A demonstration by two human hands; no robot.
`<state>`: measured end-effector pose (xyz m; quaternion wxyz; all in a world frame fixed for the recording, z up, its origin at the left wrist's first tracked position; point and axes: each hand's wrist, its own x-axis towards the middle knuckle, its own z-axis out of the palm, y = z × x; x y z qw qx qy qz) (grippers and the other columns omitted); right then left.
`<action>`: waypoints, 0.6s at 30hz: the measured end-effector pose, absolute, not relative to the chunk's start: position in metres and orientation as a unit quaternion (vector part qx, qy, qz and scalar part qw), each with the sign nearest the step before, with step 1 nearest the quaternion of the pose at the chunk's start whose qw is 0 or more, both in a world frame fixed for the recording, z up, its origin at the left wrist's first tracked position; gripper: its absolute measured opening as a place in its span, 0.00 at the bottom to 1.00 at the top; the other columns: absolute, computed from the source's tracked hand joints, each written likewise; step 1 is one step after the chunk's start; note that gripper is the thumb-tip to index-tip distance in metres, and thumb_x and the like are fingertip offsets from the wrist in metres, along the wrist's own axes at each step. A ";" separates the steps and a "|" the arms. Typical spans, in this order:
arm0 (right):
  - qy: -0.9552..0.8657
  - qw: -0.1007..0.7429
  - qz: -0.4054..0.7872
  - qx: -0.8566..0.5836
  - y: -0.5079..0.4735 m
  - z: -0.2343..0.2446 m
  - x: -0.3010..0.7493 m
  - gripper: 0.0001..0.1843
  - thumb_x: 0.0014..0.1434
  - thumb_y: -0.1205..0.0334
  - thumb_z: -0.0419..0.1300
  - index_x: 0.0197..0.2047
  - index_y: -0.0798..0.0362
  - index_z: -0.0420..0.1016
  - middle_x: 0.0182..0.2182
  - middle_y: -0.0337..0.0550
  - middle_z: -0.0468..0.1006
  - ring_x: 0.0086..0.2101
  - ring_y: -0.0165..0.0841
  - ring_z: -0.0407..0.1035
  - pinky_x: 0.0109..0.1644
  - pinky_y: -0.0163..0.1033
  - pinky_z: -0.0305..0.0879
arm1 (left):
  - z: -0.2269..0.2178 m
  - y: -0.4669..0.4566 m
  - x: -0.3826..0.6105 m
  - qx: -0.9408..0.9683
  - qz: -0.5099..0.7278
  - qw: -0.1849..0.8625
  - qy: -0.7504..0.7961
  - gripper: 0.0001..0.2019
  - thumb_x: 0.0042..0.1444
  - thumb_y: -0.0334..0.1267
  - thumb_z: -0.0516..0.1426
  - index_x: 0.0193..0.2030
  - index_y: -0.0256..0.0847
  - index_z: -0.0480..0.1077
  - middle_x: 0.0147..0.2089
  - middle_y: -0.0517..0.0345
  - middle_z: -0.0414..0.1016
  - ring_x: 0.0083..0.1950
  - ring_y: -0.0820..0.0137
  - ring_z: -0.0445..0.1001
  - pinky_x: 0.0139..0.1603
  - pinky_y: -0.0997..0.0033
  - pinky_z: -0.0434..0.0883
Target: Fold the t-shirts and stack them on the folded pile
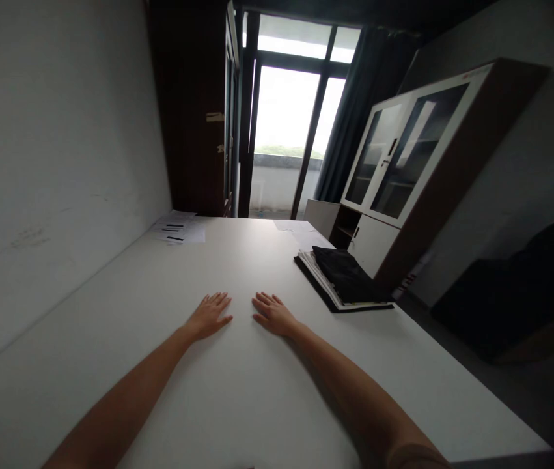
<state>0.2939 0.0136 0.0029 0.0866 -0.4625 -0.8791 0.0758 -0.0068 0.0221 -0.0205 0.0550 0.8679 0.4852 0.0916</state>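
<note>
Both of my hands lie palm down on a white table (237, 391), a small gap apart. My left hand (209, 316) is open, its fingers stretched forward and its thumb out toward the right; it holds nothing. Resting flat to the right of it, my right hand (274, 314) is open too, fingers pointing forward and to the left, with nothing in it. Nearest to the right hand is a stack of papers (323, 281) between dark covers, with a folded black cloth-like item (347, 275) on top, near the table's right edge.
White sheets with black strips (179, 228) lie at the far left by the wall (62, 163). Another paper (291, 225) is at the far edge. Beyond stand a dark cabinet (191, 111), a glass door (286, 111) and a white glass-fronted cabinet (403, 156).
</note>
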 end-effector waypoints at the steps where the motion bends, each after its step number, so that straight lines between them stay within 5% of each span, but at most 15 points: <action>1: -0.879 0.087 0.077 -0.462 0.013 0.003 0.294 0.35 0.70 0.41 0.48 0.75 0.47 0.55 0.73 0.49 0.52 0.72 0.43 0.44 0.73 0.56 0.40 | -0.021 0.022 -0.007 0.868 0.092 0.054 0.484 0.34 0.69 0.59 0.46 0.75 0.45 0.54 0.78 0.51 0.46 0.78 0.58 0.45 0.76 0.49 0.44; 18: -0.878 0.089 0.073 -0.465 0.014 0.002 0.294 0.35 0.70 0.39 0.47 0.74 0.46 0.56 0.73 0.48 0.53 0.72 0.42 0.44 0.73 0.56 0.41 | -0.019 0.022 -0.007 0.869 0.099 0.056 0.482 0.34 0.68 0.59 0.45 0.75 0.46 0.54 0.78 0.50 0.47 0.78 0.57 0.46 0.75 0.49 0.44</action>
